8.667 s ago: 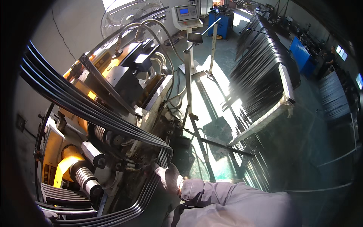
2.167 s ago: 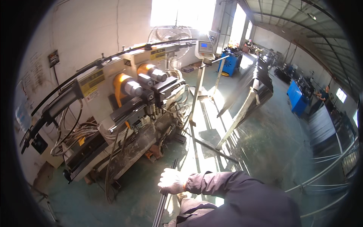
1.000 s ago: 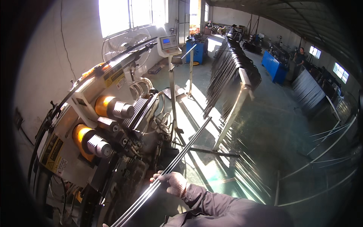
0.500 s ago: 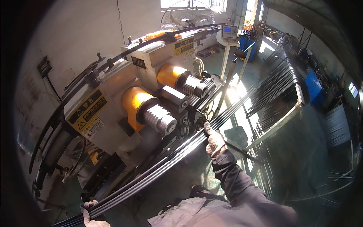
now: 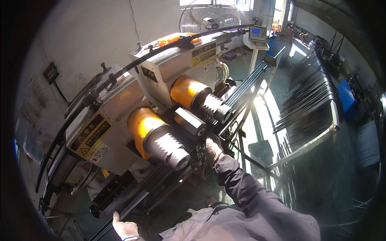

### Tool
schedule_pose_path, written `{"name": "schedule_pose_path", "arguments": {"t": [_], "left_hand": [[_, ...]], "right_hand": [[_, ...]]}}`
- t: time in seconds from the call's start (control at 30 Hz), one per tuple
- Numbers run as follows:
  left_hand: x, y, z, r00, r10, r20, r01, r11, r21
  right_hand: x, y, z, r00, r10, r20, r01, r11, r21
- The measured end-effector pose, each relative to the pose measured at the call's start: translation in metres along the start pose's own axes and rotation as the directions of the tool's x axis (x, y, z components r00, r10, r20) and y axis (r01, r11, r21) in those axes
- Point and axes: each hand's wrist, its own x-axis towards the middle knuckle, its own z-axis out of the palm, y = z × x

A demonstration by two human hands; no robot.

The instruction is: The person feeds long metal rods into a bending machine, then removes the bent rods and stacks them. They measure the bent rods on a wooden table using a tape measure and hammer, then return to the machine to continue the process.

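Observation:
A bundle of long, thin metal rods runs from the lower left up along the machine, passing under its rollers, and emerges at the upper right. My left hand, in a pale knitted glove, is closed at the lower end of the bundle with its thumb raised along the rods; its fingers are mostly hidden. My right hand, gloved too, reaches in below the hexagonal metal block, beside the rods. Shadow hides its fingertips. Two ridged steel rollers with orange housings jut out toward me.
Behind the rollers stands a large pale machine body with warning labels. A control box with a screen tops a post at the back, near a big fan. On the right, a rack carries many dark rods.
The rod bundle has moved away from me, in against the machine beneath the rollers. My right hand has gone left and inward with it. My left hand has shifted to the right.

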Motion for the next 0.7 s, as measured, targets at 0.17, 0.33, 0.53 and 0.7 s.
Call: {"name": "schedule_pose_path", "arguments": {"t": [0.17,0.33,0.53,0.7], "left_hand": [[-0.006,-0.015,0.042,0.997,-0.079,0.027,0.079,0.997,-0.017],[-0.002,-0.005,0.022,0.919,0.326,0.222,-0.311,0.945,-0.101],[0.039,0.058,-0.056,0.625,-0.525,0.578,0.712,0.687,-0.146],[0.043,0.055,-0.066,0.797,-0.441,0.412,0.566,0.783,-0.258]], "right_hand": [[0.020,0.031,0.017,0.918,0.397,-0.007,-0.329,0.770,0.546],[0.024,0.040,0.017,0.995,0.055,-0.077,-0.040,0.981,0.190],[0.024,0.010,-0.004,0.982,-0.047,0.182,0.090,0.968,-0.236],[0.021,0.004,-0.006,0.949,-0.257,0.183,0.310,0.870,-0.383]]}}
